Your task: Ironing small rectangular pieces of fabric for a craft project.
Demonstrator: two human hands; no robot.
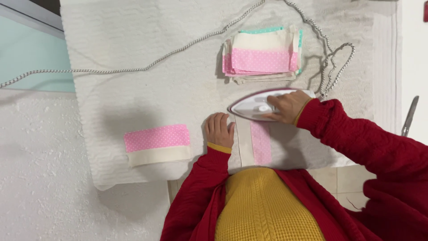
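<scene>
We have the right hand wrapped around the handle of the iron, fingers closed on it. The iron sits flat on the white towel, near its near edge, right of centre, nose pointing toward the towel's left edge. Soleplate rim reads purple, body white.

Our left hand lies flat, palm down, fingers together and closed on nothing. It presses the towel right at the left edge of the fabric piece, touching or just beside it; we cannot tell which. That piece is cream with a pink dotted strip running toward us, and it lies at the towel's near edge directly below the iron. Its far end meets the iron's soleplate; whether it runs under the plate is hidden.

A second piece, pink dotted above and cream below, lies flat near the towel's near-left corner, well apart from both hands.

A stack of similar pieces sits toward the far edge of the towel, right of centre, just beyond the iron. Top piece shows cream over pink dots, teal edges poke out underneath.

The braided cord runs from the far-left across the towel, over the far edge, and bunches in loops near the towel's right edge beside the iron's heel.

A metal tool, partly cut off, lies off the towel at its right side.
</scene>
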